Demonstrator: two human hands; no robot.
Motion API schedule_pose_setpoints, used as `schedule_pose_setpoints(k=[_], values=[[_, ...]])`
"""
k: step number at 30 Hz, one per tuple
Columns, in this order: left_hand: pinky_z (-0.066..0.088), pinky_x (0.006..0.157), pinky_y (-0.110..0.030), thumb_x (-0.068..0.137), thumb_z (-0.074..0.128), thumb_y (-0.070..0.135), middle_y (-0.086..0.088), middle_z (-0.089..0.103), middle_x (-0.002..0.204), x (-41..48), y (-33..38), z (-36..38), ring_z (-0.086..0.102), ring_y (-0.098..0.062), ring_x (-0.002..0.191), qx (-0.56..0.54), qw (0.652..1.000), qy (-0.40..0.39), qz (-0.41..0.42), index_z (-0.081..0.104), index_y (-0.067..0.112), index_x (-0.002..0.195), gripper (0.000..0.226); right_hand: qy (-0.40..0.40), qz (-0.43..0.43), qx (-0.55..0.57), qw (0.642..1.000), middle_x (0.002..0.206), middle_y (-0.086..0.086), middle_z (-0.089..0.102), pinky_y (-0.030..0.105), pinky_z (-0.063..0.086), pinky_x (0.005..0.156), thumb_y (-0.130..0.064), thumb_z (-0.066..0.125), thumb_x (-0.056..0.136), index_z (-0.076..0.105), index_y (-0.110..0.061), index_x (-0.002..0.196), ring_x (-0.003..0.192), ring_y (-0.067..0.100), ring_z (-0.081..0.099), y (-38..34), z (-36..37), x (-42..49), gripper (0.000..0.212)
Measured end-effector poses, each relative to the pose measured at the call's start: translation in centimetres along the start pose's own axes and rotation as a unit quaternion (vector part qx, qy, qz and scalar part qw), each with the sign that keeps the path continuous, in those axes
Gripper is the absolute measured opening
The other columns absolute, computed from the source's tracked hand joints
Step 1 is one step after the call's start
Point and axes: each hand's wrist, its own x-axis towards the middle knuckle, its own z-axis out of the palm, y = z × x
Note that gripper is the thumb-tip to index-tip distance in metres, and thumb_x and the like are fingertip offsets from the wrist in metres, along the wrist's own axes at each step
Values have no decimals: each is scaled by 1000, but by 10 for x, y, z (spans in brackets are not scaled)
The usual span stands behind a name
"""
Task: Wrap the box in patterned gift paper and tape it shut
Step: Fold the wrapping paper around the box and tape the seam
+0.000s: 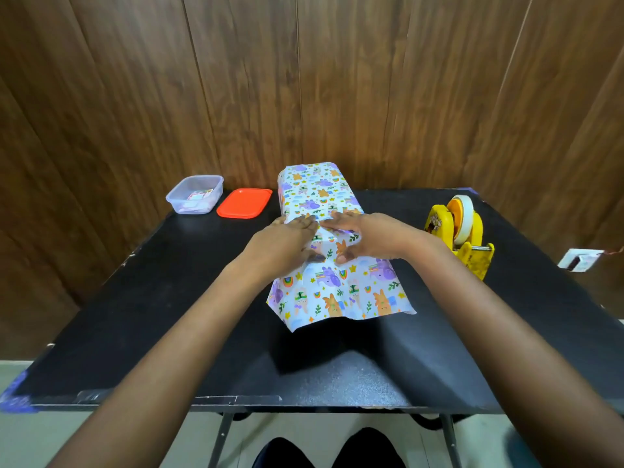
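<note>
box, covered over by the patterned gift paper, lies lengthwise on the black table in the head view, a little right of the middle, with its far end close to the wooden wall. the paper is white with purple, orange and green cartoon figures. it hugs the top and left side of the box, and at the near end it spills down and fans out loose over the table toward the person, its front edge uneven.

both hands rest on the near end of the box. the left hand lies palm down with its fingers fairly straight on the paper on top, thumb reaching down the near face. the right hand mirrors it, fingers laid flat across the top and thumb pressing the paper lower down. the fingertips of the two hands nearly meet at the middle of the box. neither hand curls round anything; both press flat on the paper.

right of the box, well apart from it, stands a yellow tape dispenser carrying a roll of tape. at the far left of the table sits a clear plastic tub with small items inside, too small to make out. a red lid lies flat between the tub and the box, just beside the box. a wall socket shows at the right, past the table.
</note>
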Motion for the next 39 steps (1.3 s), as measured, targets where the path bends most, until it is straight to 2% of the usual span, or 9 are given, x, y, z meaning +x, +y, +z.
schedule_pose_setpoints(k=[5,11,14,17,22,26,30,33,39], values=[[8,112,-18,96,44,39,7,20,155,-12,-11,4,11,-3,142,-317,948,21,1,30,16,146,57,22,-7,242,970,143,-7,45,30,31,112,-40,55,90,55,-23,131,132,10,42,8,-4,-10,44],[-10,117,-39,81,57,60,17,-7,154,-38,18,8,-20,-9,141,-84,991,-59,86,-3,28,150,97,59,-2,319,946,138,-2,51,31,33,112,-29,52,93,63,-11,121,129,8,45,10,1,-19,35],[20,114,-35,86,50,44,9,12,157,-46,38,7,8,-17,145,25,994,30,99,13,28,150,76,97,14,343,934,130,4,58,36,37,109,-30,53,94,64,-12,120,124,16,52,3,-2,-24,34],[43,75,-29,74,29,52,7,62,119,-51,38,-7,56,-19,105,34,983,150,99,53,29,123,60,115,13,355,928,128,-4,59,21,38,104,-33,51,94,63,-16,122,119,5,52,1,-8,-39,34],[46,68,-34,63,25,54,1,71,84,-49,32,-13,62,-24,82,-95,967,221,82,71,25,102,67,90,24,323,942,130,7,58,27,35,105,-40,50,94,58,4,119,125,18,50,-3,-15,-48,51],[38,75,-28,62,12,58,7,66,114,-58,42,-6,59,-18,102,14,981,165,106,61,28,120,81,76,45,295,951,126,28,50,46,32,108,-36,53,94,55,11,113,120,39,44,-10,-4,-45,51],[35,81,-14,84,47,63,21,36,146,-70,36,0,53,-5,114,-96,992,-36,77,40,39,139,61,91,33,178,979,130,-1,58,27,45,87,-20,51,96,65,-9,115,104,16,59,-11,7,-37,27],[39,91,-13,93,52,41,11,45,143,-55,11,-2,53,7,111,-295,952,65,40,49,29,135,44,89,31,121,988,144,-4,45,23,38,92,-32,56,93,53,-22,133,124,17,47,-12,9,-24,42],[-1,116,-30,98,43,34,2,6,158,-13,-18,14,-3,-10,145,-78,996,29,32,15,14,150,62,59,22,75,995,156,-8,22,31,24,110,-43,68,82,36,-31,143,142,17,24,-10,10,-9,70]])
